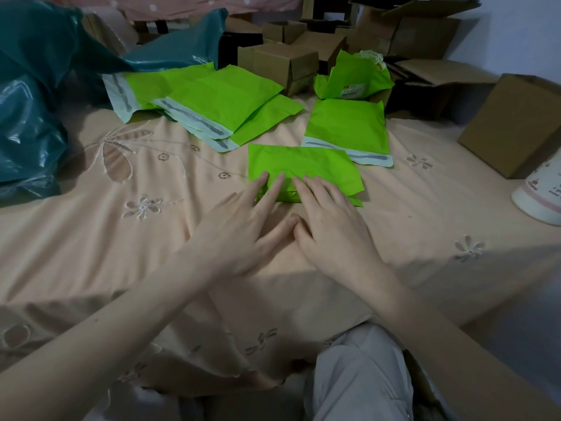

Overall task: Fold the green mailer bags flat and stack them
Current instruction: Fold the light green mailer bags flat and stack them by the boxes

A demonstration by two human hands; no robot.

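Both hands lie flat with straight fingers on the near edge of a folded bag (303, 168), just past centre toward 12 o'clock on the peach sheet (121, 238). The left hand (246, 229) spreads wide, its fingertips on the bag's near left corner; the right hand (331, 226) keeps its fingers closer together and covers the bag's near middle, so that edge is hidden. The thumbs touch. A second layer peeks out under the bag at its right near corner.

At 1 o'clock of it a flat bag (346, 126) lies with its adhesive strip toward the viewer, its near left corner tucked behind the folded one. Farther at 1 o'clock a crumpled bag (358, 77) stands half open, its label too small to read. At 11 o'clock is a loose pile (212, 101) of overlapping bags; how many I cannot tell.

Boxes (279, 63) crowd 12 to 2 o'clock. A teal sack (33, 95) is cut off at 9 o'clock, a white container (540, 192) at 3 o'clock. A grey trouser knee (358, 375) shows at 6 o'clock.
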